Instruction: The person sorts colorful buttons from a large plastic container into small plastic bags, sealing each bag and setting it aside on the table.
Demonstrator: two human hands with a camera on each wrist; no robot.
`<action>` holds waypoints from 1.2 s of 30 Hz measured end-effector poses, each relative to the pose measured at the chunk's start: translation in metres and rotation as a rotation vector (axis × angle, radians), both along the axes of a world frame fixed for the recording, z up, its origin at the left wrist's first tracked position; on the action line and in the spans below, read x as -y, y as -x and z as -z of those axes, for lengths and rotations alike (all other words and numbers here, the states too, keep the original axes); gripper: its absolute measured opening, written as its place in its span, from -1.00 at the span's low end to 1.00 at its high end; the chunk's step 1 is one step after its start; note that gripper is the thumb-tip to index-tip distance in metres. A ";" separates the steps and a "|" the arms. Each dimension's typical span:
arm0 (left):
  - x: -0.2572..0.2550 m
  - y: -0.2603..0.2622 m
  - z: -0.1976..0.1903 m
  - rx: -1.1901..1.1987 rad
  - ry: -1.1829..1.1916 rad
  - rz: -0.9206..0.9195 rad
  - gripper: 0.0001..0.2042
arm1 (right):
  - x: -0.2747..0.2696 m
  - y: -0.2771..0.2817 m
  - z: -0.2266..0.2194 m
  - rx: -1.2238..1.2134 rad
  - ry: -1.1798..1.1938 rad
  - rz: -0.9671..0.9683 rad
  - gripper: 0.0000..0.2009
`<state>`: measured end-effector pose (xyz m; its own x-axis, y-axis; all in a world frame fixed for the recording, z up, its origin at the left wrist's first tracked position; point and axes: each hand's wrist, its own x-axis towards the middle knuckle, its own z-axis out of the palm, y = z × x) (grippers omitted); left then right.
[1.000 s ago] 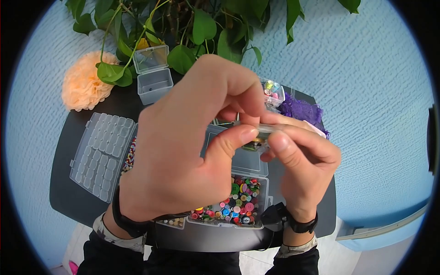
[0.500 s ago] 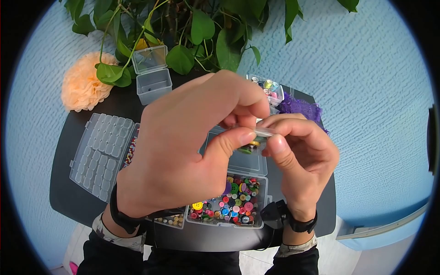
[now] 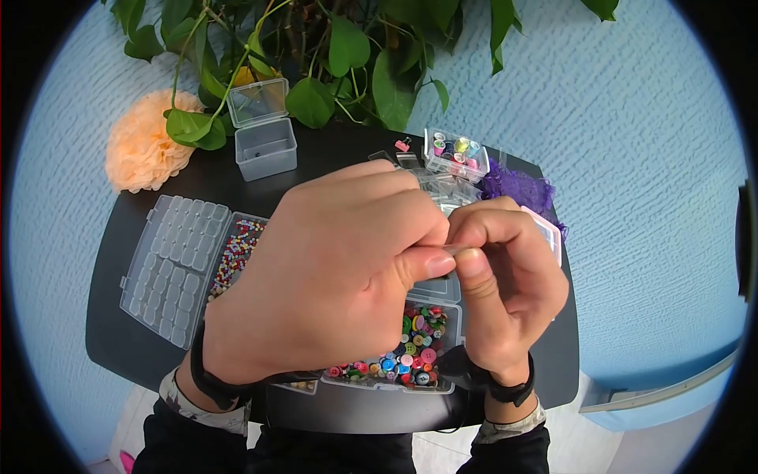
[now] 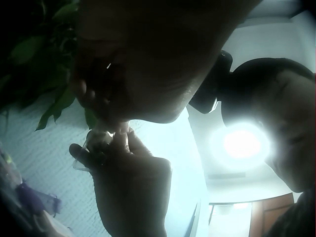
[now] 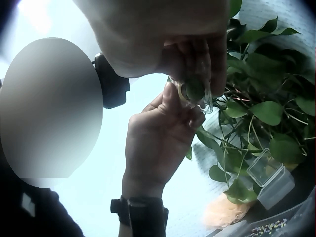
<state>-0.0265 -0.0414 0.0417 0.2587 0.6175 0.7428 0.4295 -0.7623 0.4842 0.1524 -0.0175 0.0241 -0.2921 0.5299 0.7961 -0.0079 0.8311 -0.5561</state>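
Both hands are raised over the table, fingertips meeting at the top edge of a small clear plastic bag (image 5: 208,105). Green and yellowish buttons (image 5: 193,90) show inside the bag in the right wrist view. My left hand (image 3: 332,276) pinches the edge between thumb and curled fingers. Right beside it, my right hand (image 3: 513,292) pinches the same edge with thumb and index finger. From the head view the bag is mostly hidden behind the thumbs. Below the hands stands an open clear box (image 3: 387,387) of colourful buttons (image 3: 418,340).
Left on the dark table lies an open bead organizer (image 3: 178,261) with coloured beads (image 3: 241,245). Farther back are an open clear box (image 3: 267,166), a pink binder clip (image 3: 403,145), clear bags (image 3: 452,188), a box of thread spools (image 3: 454,169) and purple lace (image 3: 517,189). Plant leaves (image 3: 351,47) overhang the back.
Both hands have come down a little and the thumbs have drawn closer together along the bag's edge. The bag's buttons, visible earlier from the head, are now hidden; the spool box and pink clip are uncovered.
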 end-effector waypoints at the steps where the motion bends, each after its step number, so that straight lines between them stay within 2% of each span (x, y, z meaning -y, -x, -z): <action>1: 0.000 0.000 -0.001 -0.007 -0.018 -0.003 -0.84 | 0.002 0.000 -0.002 0.000 0.000 0.000 -0.94; 3: 0.000 0.002 -0.002 -0.008 -0.026 -0.006 -0.84 | 0.006 0.000 -0.007 -0.051 0.155 -0.054 -0.92; 6: 0.000 0.004 -0.001 -0.006 -0.050 -0.008 -0.84 | 0.005 -0.003 -0.009 -0.071 0.238 -0.117 -0.89; 10: -0.001 0.003 -0.002 0.008 -0.085 0.033 -0.85 | 0.005 -0.006 -0.013 -0.048 0.243 -0.153 -0.91; 16: 0.000 -0.002 -0.002 0.004 -0.031 0.068 -0.86 | 0.001 -0.017 -0.020 0.118 0.091 -0.088 -0.95; 18: 0.002 0.000 -0.002 0.035 -0.008 0.069 -0.85 | 0.005 -0.017 -0.020 0.132 0.052 -0.037 -0.95; 21: 0.005 -0.001 -0.003 0.115 0.067 0.077 -0.82 | 0.017 -0.011 -0.016 0.044 0.225 0.033 -0.96; 23: 0.007 0.000 -0.005 0.080 0.108 0.069 -0.82 | 0.028 -0.016 -0.014 0.062 0.252 0.055 -0.95; 26: 0.008 0.000 -0.005 0.039 0.113 0.077 -0.84 | 0.047 -0.030 -0.004 -0.137 0.654 0.128 -0.94; 27: 0.008 0.001 -0.005 -0.012 0.104 0.058 -0.85 | 0.047 -0.043 0.006 -0.144 0.680 0.148 -0.93; 30: 0.007 0.002 -0.003 0.050 0.122 0.072 -0.87 | 0.044 -0.089 0.036 -0.134 0.799 0.296 -0.88; 32: 0.007 0.004 -0.003 0.044 0.134 0.079 -0.88 | 0.042 -0.122 0.057 -0.300 0.910 0.522 -0.83; 33: 0.007 0.005 -0.004 0.068 0.130 0.080 -0.88 | 0.043 -0.136 0.064 -0.279 0.900 0.532 -0.83; 35: 0.007 0.007 -0.004 -0.022 0.184 0.068 -0.89 | 0.048 -0.159 0.076 -0.444 0.986 0.654 -0.78; 36: 0.008 0.007 -0.004 -0.017 0.185 0.068 -0.89 | 0.051 -0.167 0.080 -0.452 1.002 0.672 -0.77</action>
<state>-0.0333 -0.0490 0.0454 0.3159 0.7238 0.6135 0.3891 -0.6885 0.6120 0.3197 -0.0686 -0.0561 0.4537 0.8880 -0.0746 -0.1027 -0.0311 -0.9942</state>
